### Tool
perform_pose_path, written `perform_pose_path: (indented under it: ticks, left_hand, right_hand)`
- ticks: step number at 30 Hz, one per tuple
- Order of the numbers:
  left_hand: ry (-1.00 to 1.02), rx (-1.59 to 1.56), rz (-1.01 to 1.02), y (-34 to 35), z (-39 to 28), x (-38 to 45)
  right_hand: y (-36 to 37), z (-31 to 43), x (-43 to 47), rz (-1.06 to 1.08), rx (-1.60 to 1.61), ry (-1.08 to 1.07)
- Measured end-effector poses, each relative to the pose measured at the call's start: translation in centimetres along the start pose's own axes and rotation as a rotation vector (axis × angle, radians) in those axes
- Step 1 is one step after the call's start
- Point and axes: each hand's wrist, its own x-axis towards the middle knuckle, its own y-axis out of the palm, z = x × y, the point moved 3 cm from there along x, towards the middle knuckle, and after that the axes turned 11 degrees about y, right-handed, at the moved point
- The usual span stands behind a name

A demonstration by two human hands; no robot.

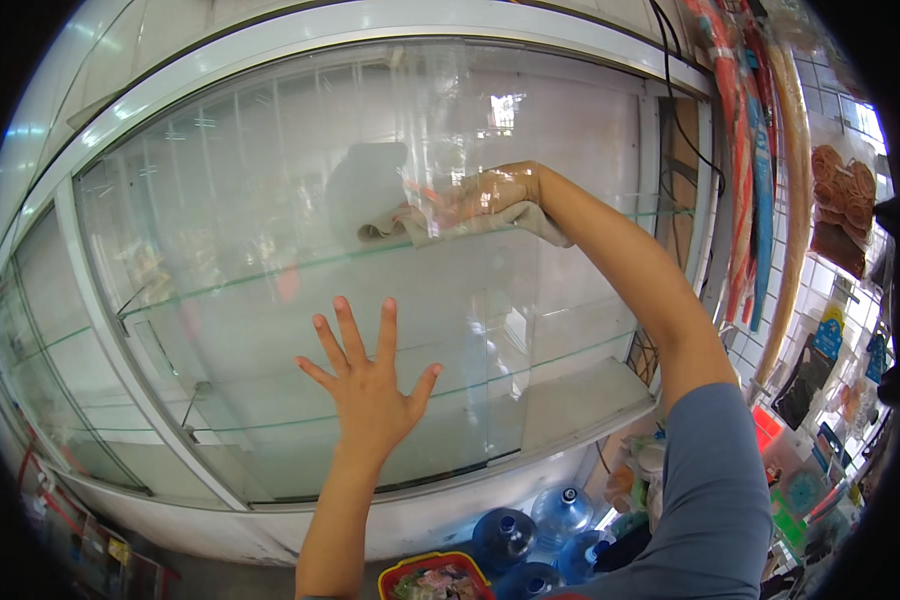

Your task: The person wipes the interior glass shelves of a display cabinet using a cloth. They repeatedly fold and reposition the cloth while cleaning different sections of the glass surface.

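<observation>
My left hand (pixel 373 386) has its fingers spread wide, with its palm against the sliding glass pane (pixel 420 315) of a display cabinet; nothing is in it. Through the open right side of the cabinet, my right hand (pixel 487 196) reaches in behind the pane. It holds a grey-beige cloth (pixel 529 216) on the upper glass shelf (pixel 307 262). Reflections on the glass partly veil the fingers of that hand. Lower down runs a second glass shelf (pixel 570 358).
Several blue water jugs (pixel 504 529) stand at the cabinet's foot, beside a red and yellow basket (pixel 397 574) of small packets. To the right, packaged goods (pixel 825 337) hang on a white grid. A black cable (pixel 679 112) dangles near the cabinet's right post.
</observation>
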Motion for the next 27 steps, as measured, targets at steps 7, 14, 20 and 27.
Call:
perform_pose_path:
  ticks: [7, 14, 20, 27]
  left_hand:
    - [0.0, -0.001, -0.003, 0.0, 0.2, 0.0]
    - [0.001, -0.028, 0.0, 0.0, 0.4, -0.2]
    - [-0.004, -0.048, -0.003, -0.1, 0.4, -0.1]
    - [-0.017, -0.008, -0.016, -0.1, 0.2, -0.1]
  right_hand:
    - [-0.5, -2.4, 0.7, -0.092, -0.184, 0.374]
    - [-0.6, -0.5, -2.9, -0.128, -0.177, 0.368]
    - [-0.5, 1.0, -7.4, -0.175, 0.019, 0.379]
    - [-1.5, -4.4, -12.5, -0.274, 0.066, 0.625]
